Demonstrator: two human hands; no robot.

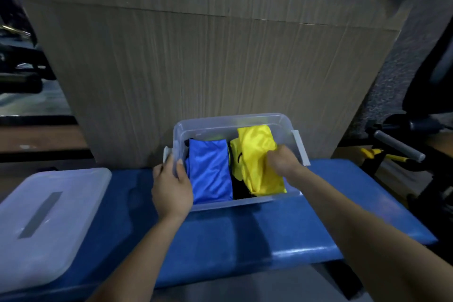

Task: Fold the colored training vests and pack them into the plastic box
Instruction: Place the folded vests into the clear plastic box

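Note:
A clear plastic box [235, 121] stands on a blue padded bench [269, 228]. Inside it, a folded blue vest [210, 171] lies on the left and a folded yellow vest [255, 154] on the right, with something black between and beneath them. My left hand [171, 189] grips the box's left wall, thumb inside and fingers outside. My right hand [282, 159] is inside the box, its fingers curled on the yellow vest's right edge.
The box's clear lid [46, 223] lies on the bench at the left. A tall cardboard sheet [208, 61] stands right behind the box. Dark gym equipment with a grey padded bar [399, 146] sits at the right.

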